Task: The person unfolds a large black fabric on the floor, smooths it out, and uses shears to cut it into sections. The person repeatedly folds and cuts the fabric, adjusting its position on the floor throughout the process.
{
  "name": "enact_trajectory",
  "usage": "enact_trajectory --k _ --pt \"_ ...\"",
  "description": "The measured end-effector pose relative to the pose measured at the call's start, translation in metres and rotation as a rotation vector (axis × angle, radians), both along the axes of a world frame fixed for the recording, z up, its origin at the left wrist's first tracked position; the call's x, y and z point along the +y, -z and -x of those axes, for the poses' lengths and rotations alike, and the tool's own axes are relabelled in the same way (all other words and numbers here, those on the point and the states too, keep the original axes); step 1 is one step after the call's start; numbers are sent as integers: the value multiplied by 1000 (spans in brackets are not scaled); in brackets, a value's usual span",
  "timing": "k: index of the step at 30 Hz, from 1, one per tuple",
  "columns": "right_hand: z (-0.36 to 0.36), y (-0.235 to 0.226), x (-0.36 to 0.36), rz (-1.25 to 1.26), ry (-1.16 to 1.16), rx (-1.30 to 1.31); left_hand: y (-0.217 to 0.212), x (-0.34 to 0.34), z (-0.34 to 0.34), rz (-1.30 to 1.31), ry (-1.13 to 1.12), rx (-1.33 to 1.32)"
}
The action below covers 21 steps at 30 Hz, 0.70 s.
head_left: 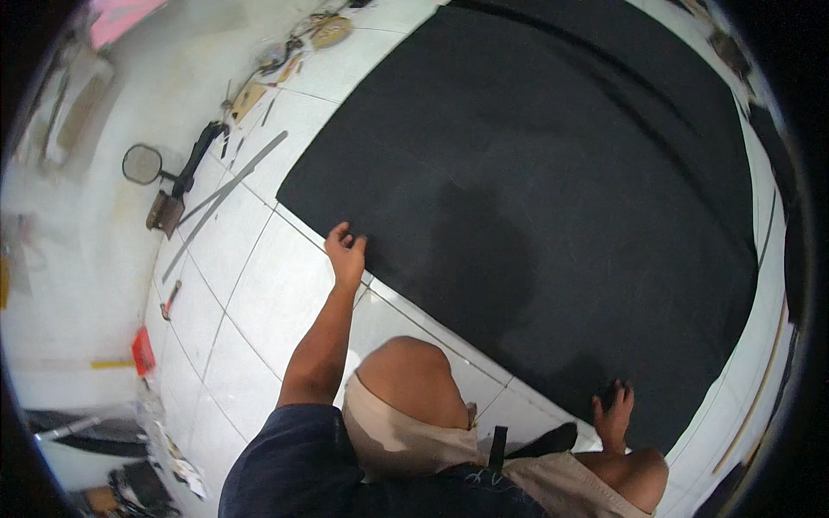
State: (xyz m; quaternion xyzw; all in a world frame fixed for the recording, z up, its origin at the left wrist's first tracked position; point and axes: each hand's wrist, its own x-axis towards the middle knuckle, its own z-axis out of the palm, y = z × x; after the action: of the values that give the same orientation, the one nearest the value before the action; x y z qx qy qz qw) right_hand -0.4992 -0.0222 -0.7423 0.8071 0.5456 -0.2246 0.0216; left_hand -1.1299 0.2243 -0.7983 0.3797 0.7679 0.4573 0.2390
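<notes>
A large black, cloth-like sheet (604, 216) lies flat on a white tiled floor (259, 285), in front of a person who is down low with both knees bent. The person wears a dark navy shirt (285, 457) and beige shorts (406, 436). Thin pale lines (485, 476) mark the front of the shirt; they may be a print or lettering, but they are too small and blurred to read.

The sheet is matte and nearly uniform in colour, with straight edges. One corner points toward the left, and the near edge slants from there down to the right, passing just beyond the person's knees. Two long, darker lines like creases or folds cross its upper right part, and soft shadows fall over the middle and near the right hand.

The left hand (347, 246) is at the near edge, not far from the left corner, its fingers loosely bent and parted; I cannot tell whether a fingertip touches the material. The right hand (614, 419) rests on the sheet by the near edge, further right, fingers spread and pointing away from the body.

On the tiles to the left, two long grey strips (253, 162) cross each other. Near them are a round-framed object (142, 164) and, closer to the person, a small red-handled tool (172, 300).
</notes>
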Motion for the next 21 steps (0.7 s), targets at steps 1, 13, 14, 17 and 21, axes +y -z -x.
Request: enact_trajectory --k 1,13,14,17,21 --pt "-6 6 -1 -50 -63 13 -1 12 2 33 -207 0" --pt "-7 10 3 43 -17 -44 32 53 75 210 -559 -135" --pt "-14 14 -2 -36 -96 -5 36 52 75 179 -575 -107" --pt "-18 10 -3 20 -39 -74 38 60 52 226 -558 -62" --pt "-9 14 0 -32 -48 -54 48 52 71 198 -619 32"
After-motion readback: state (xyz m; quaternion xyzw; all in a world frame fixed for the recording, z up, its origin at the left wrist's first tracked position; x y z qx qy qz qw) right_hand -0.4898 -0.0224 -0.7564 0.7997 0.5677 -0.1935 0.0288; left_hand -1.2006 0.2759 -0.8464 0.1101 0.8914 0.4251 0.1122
